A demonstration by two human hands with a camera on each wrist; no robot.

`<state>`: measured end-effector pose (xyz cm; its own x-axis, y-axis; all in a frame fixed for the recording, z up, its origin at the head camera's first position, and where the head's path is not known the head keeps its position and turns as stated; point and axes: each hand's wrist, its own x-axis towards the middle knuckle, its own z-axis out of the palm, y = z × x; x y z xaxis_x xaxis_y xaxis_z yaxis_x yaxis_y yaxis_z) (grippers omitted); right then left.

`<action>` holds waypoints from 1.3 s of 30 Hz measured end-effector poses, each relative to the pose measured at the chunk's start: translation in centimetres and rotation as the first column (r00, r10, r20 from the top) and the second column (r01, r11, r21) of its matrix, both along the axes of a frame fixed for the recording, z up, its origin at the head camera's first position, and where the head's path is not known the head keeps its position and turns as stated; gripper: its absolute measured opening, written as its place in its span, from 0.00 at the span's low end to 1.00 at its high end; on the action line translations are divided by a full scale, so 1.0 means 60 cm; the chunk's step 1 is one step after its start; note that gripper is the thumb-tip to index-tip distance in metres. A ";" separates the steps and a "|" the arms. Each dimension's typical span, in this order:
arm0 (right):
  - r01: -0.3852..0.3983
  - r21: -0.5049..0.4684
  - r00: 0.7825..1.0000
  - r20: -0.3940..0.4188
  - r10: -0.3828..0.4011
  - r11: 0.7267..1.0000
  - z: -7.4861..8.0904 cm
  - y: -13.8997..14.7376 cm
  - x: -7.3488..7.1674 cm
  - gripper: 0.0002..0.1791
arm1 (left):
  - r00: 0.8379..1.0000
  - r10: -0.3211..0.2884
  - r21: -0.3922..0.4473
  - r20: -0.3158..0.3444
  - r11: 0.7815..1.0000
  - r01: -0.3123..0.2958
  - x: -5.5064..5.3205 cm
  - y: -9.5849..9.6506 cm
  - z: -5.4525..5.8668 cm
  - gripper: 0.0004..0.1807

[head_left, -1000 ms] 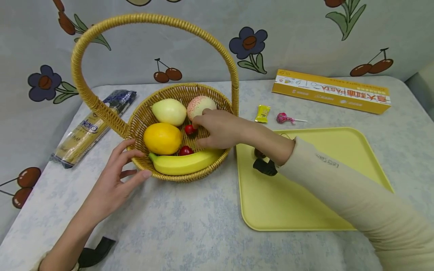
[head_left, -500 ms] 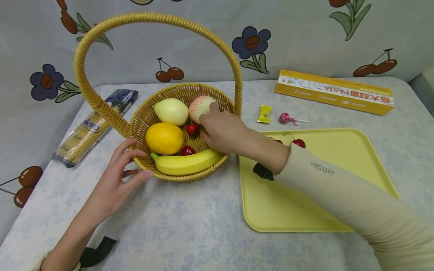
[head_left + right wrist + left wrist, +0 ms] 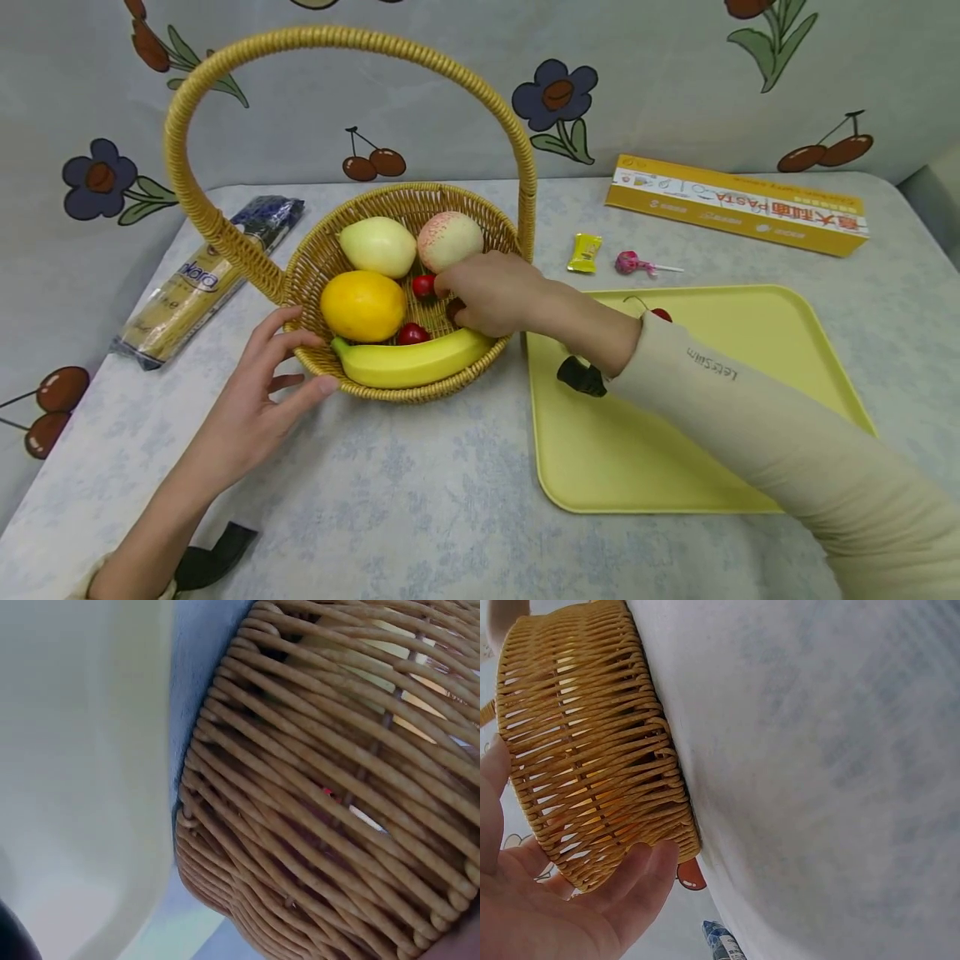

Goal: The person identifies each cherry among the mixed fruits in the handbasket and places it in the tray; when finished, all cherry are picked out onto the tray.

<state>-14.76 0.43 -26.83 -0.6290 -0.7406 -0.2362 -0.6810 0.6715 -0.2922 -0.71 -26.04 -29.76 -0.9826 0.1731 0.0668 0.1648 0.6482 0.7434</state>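
Note:
My left hand (image 3: 258,392) holds the near left side of a woven wicker basket (image 3: 408,393), its fingers and thumb spread along the rim; in the left wrist view, fingertips (image 3: 656,874) lie against the wicker wall. Inside the basket, my right hand (image 3: 498,292) has curled fingers around a dark red cherry (image 3: 454,311), mostly hidden. Just left of those fingers lies a red cherry (image 3: 423,287), with another cherry (image 3: 412,334) nearer the banana (image 3: 412,362). A peach (image 3: 450,240), a pale pear (image 3: 377,247) and a yellow mango-like fruit (image 3: 362,306) fill the rest.
Under the right forearm lies a yellow tray (image 3: 675,467), with a cherry (image 3: 662,315) partly showing beside the sleeve. Behind it are a yellow-wrapped candy (image 3: 584,252), a lollipop (image 3: 628,262) and a pasta box (image 3: 735,204). A bag of spaghetti (image 3: 191,296) lies left. The basket's tall handle (image 3: 337,37) arches overhead.
My right hand has moved from beside the peach toward the near side of the basket, uncovering the peach; a dark red cherry now shows at its fingers. The left hand has stayed put.

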 end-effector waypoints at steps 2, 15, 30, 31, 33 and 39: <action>0.004 0.012 1.000 0.002 -0.004 1.000 -0.002 -0.001 0.001 0.14 | 1.000 -0.001 0.001 -0.004 1.000 0.001 0.000 -0.001 0.000 0.18; 0.019 -0.078 0.998 -0.051 -0.023 0.997 -0.007 0.007 0.010 0.07 | 1.000 -0.002 0.001 -0.004 1.000 0.002 0.001 0.000 0.000 0.18; -0.030 -0.266 0.997 -0.070 0.012 0.964 -0.012 0.018 0.024 0.20 | 1.000 0.005 0.008 0.009 1.000 -0.005 0.005 -0.007 0.000 0.18; -0.035 -0.272 0.997 -0.075 0.015 0.962 -0.012 0.019 0.025 0.20 | 1.000 0.004 0.009 0.010 1.000 -0.004 0.005 -0.007 0.000 0.18; -0.042 -0.285 0.996 -0.083 0.019 0.958 -0.011 0.023 0.029 0.21 | 1.000 0.001 0.007 0.010 1.000 -0.001 0.003 -0.007 0.000 0.18; -0.076 -0.365 0.995 -0.092 0.045 0.928 -0.010 0.037 0.037 0.19 | 1.000 -0.008 -0.004 0.012 1.000 0.008 -0.001 -0.003 0.002 0.18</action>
<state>-12.53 2.67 -27.43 -0.5859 -0.8029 0.1096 -0.7483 0.4842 -0.4534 -0.76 -26.25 -29.66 -0.9820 0.1808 0.0547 0.1611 0.6503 0.7424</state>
